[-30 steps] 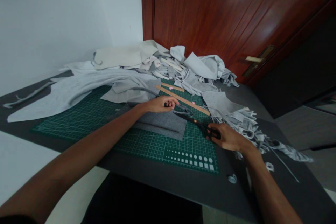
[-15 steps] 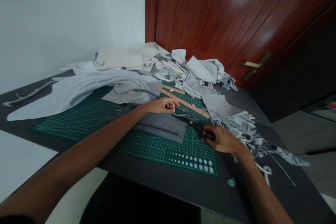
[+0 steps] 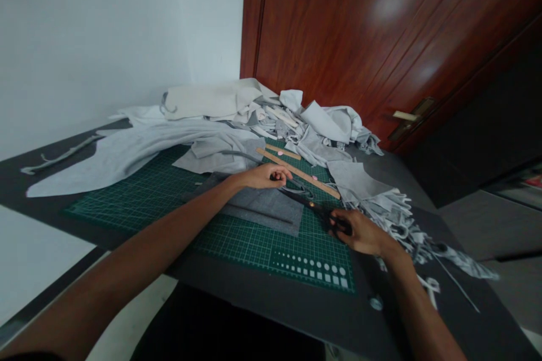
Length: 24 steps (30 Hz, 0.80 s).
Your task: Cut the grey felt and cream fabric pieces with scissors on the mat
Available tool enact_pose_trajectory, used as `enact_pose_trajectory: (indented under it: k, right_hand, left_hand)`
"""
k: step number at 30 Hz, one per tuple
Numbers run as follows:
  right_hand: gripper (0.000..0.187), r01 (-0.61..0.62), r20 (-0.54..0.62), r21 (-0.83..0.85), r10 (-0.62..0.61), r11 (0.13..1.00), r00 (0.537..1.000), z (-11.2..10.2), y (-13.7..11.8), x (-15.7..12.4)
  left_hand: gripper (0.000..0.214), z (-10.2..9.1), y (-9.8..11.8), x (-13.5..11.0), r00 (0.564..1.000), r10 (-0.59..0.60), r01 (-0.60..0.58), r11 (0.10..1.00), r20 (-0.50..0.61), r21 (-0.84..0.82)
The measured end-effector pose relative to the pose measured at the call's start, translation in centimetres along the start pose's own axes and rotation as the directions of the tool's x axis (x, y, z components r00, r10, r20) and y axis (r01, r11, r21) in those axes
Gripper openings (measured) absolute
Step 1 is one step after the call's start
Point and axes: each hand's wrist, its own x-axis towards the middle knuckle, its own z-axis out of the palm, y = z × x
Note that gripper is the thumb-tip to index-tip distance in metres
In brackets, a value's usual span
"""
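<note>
Well, both bare forearms reach out across a dark table top (image 3: 271, 299), angling in toward each other. The left hand (image 3: 259, 176) lies palm down at the far edge of a rectangular piece of charcoal felt (image 3: 262, 214), its fingers curled in tightly around a small dark bit; whether that bit is pinched cloth is too small to tell. The right hand (image 3: 359, 233) sits lower and further out, knuckles up, closed firmly around the handles of a pair of black-handled scissors (image 3: 311, 207). Their long metal blades run up and left over the mat toward a thin, curled grey strip (image 3: 296, 187) just below the left hand. The felt lies on a green cutting mat (image 3: 249, 251), printed with a fine pale grid and rows of small squares and circles near its front edge. Beyond the left hand, a long wooden ruler (image 3: 298, 172) lies slantwise beside a shorter wooden ruler (image 3: 283, 151). Soft, pale grey fabric (image 3: 118, 166) spreads in a wide sheet to the left, a rumpled heap of fabric offcuts (image 3: 322, 124) rises behind the mat, and a ragged fringe of cut scraps (image 3: 393, 215) trails away to the right. A white wall (image 3: 93, 39) and a glossy reddish wood door (image 3: 359, 28) close off the corner.
</note>
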Motion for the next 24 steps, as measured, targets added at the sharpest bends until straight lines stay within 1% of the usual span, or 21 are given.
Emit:
enact_pose_trajectory:
  k: [6,10,18,24]
  right_hand:
    - [0.004,-0.004,-0.004,-0.022,0.004,1.0,1.0,-0.2,-0.2,-0.4]
    - [0.005,-0.026,-0.01,-0.021,0.026,0.999,1.0,-0.3,0.0,-0.5]
    - [0.007,-0.003,-0.004,-0.019,0.003,1.0,1.0,0.0,-0.6,-0.4]
    - [0.007,-0.014,-0.02,-0.048,0.013,0.999,1.0,0.3,-1.2,-0.1]
  left_hand:
    - [0.024,-0.3,-0.3,-0.1,1.0,-0.014,0.014,1.0,0.001,-0.013]
    - [0.023,-0.5,-0.5,-0.1,1.0,0.0,0.001,1.0,0.012,-0.021]
    - [0.021,-0.9,0.2,-0.3,0.999,0.026,-0.026,1.0,0.042,0.0]
    - [0.023,-1.3,0.7,-0.5,0.996,0.024,-0.024,1.0,0.091,-0.007]
